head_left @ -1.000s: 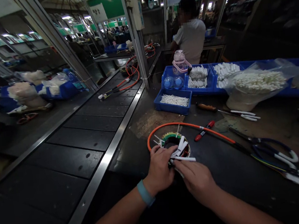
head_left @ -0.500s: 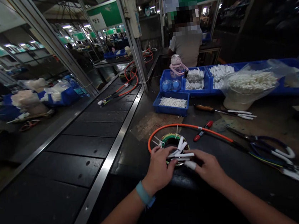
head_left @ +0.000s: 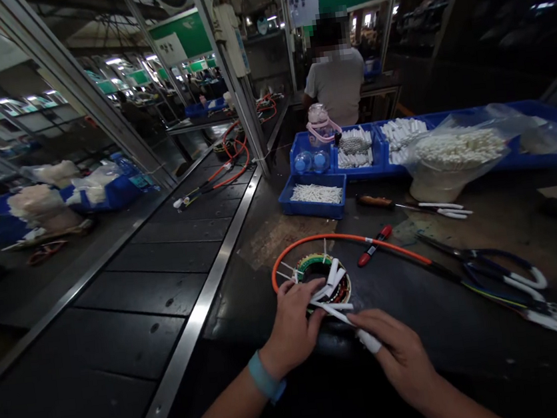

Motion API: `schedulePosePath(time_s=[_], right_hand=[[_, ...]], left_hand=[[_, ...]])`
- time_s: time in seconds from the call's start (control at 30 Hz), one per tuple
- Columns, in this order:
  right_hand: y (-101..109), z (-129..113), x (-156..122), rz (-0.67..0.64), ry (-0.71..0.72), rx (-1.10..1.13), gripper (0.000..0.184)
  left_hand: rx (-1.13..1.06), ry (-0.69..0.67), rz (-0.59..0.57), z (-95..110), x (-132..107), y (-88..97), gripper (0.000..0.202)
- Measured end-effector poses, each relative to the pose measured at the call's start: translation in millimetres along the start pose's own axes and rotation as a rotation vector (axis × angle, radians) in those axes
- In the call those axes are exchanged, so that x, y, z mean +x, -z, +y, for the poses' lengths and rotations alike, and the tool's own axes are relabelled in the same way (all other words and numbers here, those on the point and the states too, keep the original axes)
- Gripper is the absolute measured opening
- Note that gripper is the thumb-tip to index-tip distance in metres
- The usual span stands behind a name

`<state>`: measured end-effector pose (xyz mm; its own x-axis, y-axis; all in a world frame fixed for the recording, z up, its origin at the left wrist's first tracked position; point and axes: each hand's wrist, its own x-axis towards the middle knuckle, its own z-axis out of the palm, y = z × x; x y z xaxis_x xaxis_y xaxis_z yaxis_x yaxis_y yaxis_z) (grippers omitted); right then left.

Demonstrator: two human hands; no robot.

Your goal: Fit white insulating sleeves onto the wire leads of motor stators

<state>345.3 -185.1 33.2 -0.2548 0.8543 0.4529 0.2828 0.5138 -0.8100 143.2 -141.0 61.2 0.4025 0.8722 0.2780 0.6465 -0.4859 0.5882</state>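
Observation:
A ring-shaped motor stator (head_left: 344, 293) lies on the dark bench, with a green rim, white ties standing up and an orange cable (head_left: 332, 235) curving around it. White sleeves (head_left: 334, 276) stick out of its middle and front. My left hand (head_left: 293, 318), with a blue band at the wrist, grips the stator's left front side, thumb and forefinger around the sleeve ends. Closed at the front right, my right hand (head_left: 394, 343) pinches the outer end of a slanting white sleeve (head_left: 338, 314). One right finger has a white wrap; the fingertips are partly hidden.
A blue tray (head_left: 313, 198) of white ties stands behind the stator, before blue bins (head_left: 388, 156) of white sleeves. A red marker (head_left: 374, 246), scissors (head_left: 501, 271) and a wooden-handled tool (head_left: 375, 202) lie right. A metal-edged conveyor (head_left: 159, 269) runs left; a person (head_left: 337, 81) is beyond.
My right hand has moved down and slightly right, away from the stator, and the sleeve at its fingertips now slants. My left hand stays at the stator. The view has shifted slightly.

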Motion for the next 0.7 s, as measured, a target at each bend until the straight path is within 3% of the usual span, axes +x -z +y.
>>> schedulePosePath(time_s=[0.17, 0.23, 0.3, 0.37, 0.47, 0.6, 0.7], right_hand=[[-7.6, 7.7, 6.7, 0.087, -0.361, 0.228, 0.016], [-8.8, 13.5, 11.6, 0.145, -0.495, 0.323, 0.019], [-6.3, 18.8, 19.3, 0.178, -0.535, 0.369, 0.028], [-0.7, 22.0, 29.4, 0.153, -0.505, 0.329, 0.032], [8.7, 21.2, 44.5, 0.028, -0.385, 0.175, 0.025], [11.4, 14.0, 50.1, -0.159, -0.126, -0.018, 0.019], [7.8, 11.5, 42.6, -0.199, -0.03, -0.086, 0.023]], left_hand=[[-0.022, 0.037, -0.006, -0.9, 1.5, 1.7, 0.048], [-0.035, 0.064, -0.01, 1.2, 2.7, 1.8, 0.05], [-0.041, 0.101, -0.02, 4.2, 4.3, 1.8, 0.051], [-0.039, 0.136, -0.034, 6.4, 6.2, 3.2, 0.051], [-0.05, 0.157, -0.082, 5.0, 10.5, 12.4, 0.049], [-0.099, 0.114, -0.271, -2.8, 20.5, 35.9, 0.052], [-0.099, 0.135, -0.357, -0.5, 29.0, 47.1, 0.042]])
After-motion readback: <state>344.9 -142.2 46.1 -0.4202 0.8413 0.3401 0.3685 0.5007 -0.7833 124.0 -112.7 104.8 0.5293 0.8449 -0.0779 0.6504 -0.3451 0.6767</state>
